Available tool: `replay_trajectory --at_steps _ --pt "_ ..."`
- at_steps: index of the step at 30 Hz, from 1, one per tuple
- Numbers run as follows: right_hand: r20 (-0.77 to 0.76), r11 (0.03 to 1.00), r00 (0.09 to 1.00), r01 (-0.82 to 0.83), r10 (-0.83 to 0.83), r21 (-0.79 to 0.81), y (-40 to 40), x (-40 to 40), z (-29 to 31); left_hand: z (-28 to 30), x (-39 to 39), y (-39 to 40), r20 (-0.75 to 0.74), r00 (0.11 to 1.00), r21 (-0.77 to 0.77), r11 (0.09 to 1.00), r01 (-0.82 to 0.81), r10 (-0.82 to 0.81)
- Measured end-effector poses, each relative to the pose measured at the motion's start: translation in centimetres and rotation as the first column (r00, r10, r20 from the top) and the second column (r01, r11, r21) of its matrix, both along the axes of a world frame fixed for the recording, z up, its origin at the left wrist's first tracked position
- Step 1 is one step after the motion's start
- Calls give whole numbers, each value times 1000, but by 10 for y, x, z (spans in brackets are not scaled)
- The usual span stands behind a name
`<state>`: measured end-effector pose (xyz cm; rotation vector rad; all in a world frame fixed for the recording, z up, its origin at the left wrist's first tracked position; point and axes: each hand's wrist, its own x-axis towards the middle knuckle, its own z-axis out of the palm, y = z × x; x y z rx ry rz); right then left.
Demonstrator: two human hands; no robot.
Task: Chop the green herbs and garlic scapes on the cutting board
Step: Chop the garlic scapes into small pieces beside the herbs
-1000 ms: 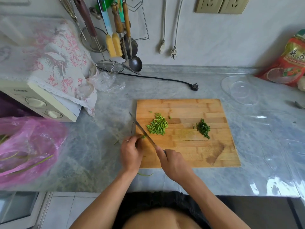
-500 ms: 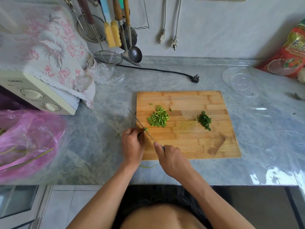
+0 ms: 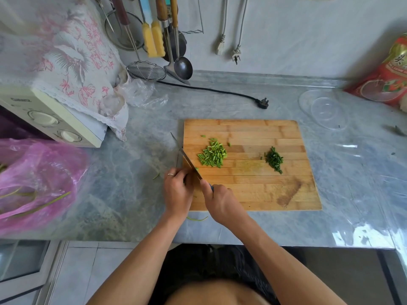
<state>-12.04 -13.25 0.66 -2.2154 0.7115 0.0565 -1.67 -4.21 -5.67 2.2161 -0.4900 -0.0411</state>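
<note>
Green scape pieces are lying piled near my knife; right hand is gripping its handle, left hand is pinching a stalk end, darker herbs right.

Knife handle inside right hand

Left hand curled, fingers down; right hand clenched, forearms converging.

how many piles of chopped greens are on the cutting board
2. The light green garlic scape pieces lie left of centre on the cutting board, near the knife. The dark chopped herbs lie right of centre. A few loose bits sit apart.
</note>
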Motion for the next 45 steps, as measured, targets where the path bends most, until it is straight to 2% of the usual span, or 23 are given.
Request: replay_trajectory --at_steps 1,3,5,6,7,8,11,14,21,26,32,37,43,45 --pt "36 997 998 -49 51 -58 -1 -1 -1 1 -1 0 0 1000 4 1000 -2 2" --pt "90 997 994 -53 58 -52 -9 -7 -20 0 -1 -1 0 1000 23 1000 -5 5" --pt "86 993 994 58 -67 100 -2 -9 -5 0 -1 -1 9 1000 28 1000 -9 8" --pt "49 955 987 136 -154 262 2 -1 5 0 -1 0 8 1000 31 999 -9 9" --pt "8 962 989 144 -150 234 1 8 11 0 -1 -1 8 1000 35 999 -8 7" --pt "-23 978 987 158 -156 133 -1 11 10 1 -1 -2 14 1000 39 999 -9 8" --pt "-158 967 977 172 -143 189 -8 13 16 4 -2 -1 49 999 51 999 6 -8" --pt "-134 954 973 211 -186 214 -13 14 19 4 -4 1 88 996 54 998 26 -31" --pt "-92 981 990 116 -102 156 -30 15 27 6 -2 6 181 977 105 990 92 -110" --pt "-67 990 997 57 -49 131 -30 -2 29 7 2 8 102 990 21 995 97 -99" --pt "-98 992 994 59 -48 115 -15 -15 25 9 -4 5 -38 997 -139 988 -66 62" --pt "-194 996 981 24 -7 84 -2 -16 29 6 -6 4 -27 996 -122 989 -83 81" --pt "-173 998 984 41 -33 41 4 -14 20 6 -5 3 0 999 -134 990 -48 49" --pt "-220 1000 975 4 -2 8 6 -8 15 3 -4 3 -3 998 -128 990 -58 58"
